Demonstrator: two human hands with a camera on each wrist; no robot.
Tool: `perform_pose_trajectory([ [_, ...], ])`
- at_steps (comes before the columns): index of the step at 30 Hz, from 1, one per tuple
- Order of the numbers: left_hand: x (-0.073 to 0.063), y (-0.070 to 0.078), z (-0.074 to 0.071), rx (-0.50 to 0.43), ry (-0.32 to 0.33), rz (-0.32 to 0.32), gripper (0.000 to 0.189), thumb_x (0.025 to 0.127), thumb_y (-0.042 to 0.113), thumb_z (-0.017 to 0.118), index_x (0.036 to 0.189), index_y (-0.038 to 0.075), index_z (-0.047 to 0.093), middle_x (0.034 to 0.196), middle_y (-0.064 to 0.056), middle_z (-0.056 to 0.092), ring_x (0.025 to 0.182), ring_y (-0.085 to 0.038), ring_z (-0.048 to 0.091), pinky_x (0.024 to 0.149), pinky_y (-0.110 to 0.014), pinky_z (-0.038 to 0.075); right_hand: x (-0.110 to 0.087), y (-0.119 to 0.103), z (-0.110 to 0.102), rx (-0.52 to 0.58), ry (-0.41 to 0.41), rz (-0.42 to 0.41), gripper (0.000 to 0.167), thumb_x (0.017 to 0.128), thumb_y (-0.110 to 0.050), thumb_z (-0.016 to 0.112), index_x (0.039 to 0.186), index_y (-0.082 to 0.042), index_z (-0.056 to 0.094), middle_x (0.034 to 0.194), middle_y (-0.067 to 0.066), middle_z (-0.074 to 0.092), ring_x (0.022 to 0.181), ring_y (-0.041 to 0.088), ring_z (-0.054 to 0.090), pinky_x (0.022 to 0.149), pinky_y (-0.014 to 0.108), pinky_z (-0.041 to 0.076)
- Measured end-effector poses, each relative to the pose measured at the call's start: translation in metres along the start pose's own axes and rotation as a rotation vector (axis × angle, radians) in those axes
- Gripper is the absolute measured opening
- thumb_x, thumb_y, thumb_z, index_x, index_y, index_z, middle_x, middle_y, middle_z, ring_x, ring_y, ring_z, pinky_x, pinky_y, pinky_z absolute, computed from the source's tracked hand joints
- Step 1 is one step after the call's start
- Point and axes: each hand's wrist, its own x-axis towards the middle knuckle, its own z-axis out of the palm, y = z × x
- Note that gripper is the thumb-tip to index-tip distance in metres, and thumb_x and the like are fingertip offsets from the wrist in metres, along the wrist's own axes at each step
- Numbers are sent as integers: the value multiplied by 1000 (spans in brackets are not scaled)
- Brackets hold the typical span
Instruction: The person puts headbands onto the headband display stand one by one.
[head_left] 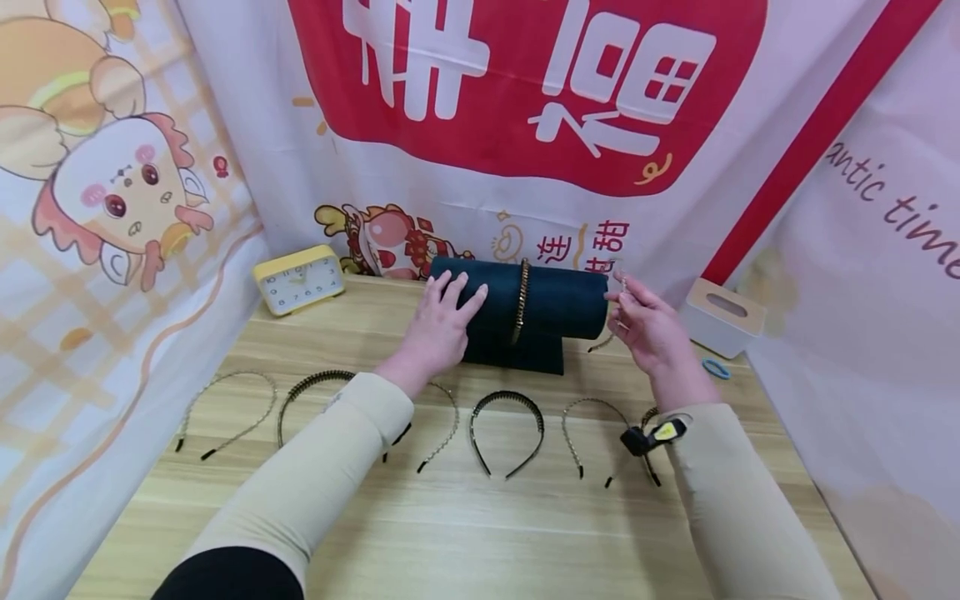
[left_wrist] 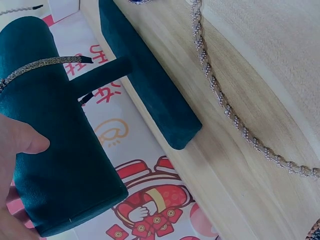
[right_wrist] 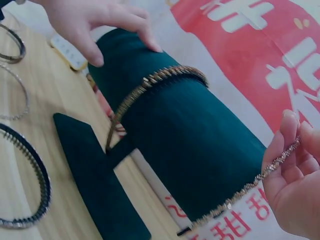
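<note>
A dark green velvet display stand [head_left: 564,292] with a cylindrical bar on a flat base stands at the back of the table. Around the bar's middle sits a gold-brown headband [right_wrist: 134,95]. My left hand [head_left: 441,327] rests on the bar's left end, thumb and fingers spread over it. At the opposite end, my right hand [right_wrist: 295,177] pinches a thin beaded headband [right_wrist: 245,189] between thumb and fingers. One black-tipped end of it hangs down beside the bar's end.
Several headbands lie in a row in front, including a black toothed one [head_left: 507,398] and a beaded one [head_left: 225,377] at far left. A yellow clock [head_left: 300,280] stands back left. A tissue box [head_left: 722,315] and a blue ring [head_left: 716,368] are at right.
</note>
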Motion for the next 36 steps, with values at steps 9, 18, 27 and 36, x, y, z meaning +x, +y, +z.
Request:
perform_pose_trajectory([
  [9, -2, 1, -2, 6, 11, 4, 69, 91, 14, 62, 154, 19, 34, 154, -23, 26, 141, -46, 19, 115, -58, 11, 18, 24, 33, -91, 85, -51, 47, 101, -2, 49, 148, -3, 44, 87, 6, 66, 60, 11, 57, 61, 21, 51],
  [18, -3, 2, -3, -7, 9, -5, 68, 91, 13, 62, 154, 19, 35, 153, -23, 26, 140, -47, 20, 115, -58, 10, 22, 32, 44, -167, 103, -74, 44, 103, -2, 46, 147, -4, 46, 84, 5, 62, 61, 9, 55, 59, 18, 48],
  [27, -3, 2, -2, -6, 13, -4, 68, 91, 13, 62, 154, 19, 35, 153, -23, 26, 141, -47, 19, 115, -59, 11, 23, 24, 37, -116, 84, -97, 45, 104, -3, 43, 149, -5, 43, 87, 6, 57, 63, 13, 60, 74, 28, 56],
  [36, -3, 2, -2, -16, 21, 2, 69, 91, 13, 62, 154, 19, 35, 153, -23, 26, 141, -47, 19, 115, -58, 9, 20, 40, 59, -523, 130, -172, 45, 100, -4, 57, 144, -1, 48, 118, 23, 64, 98, 22, 67, 94, 37, 50],
])
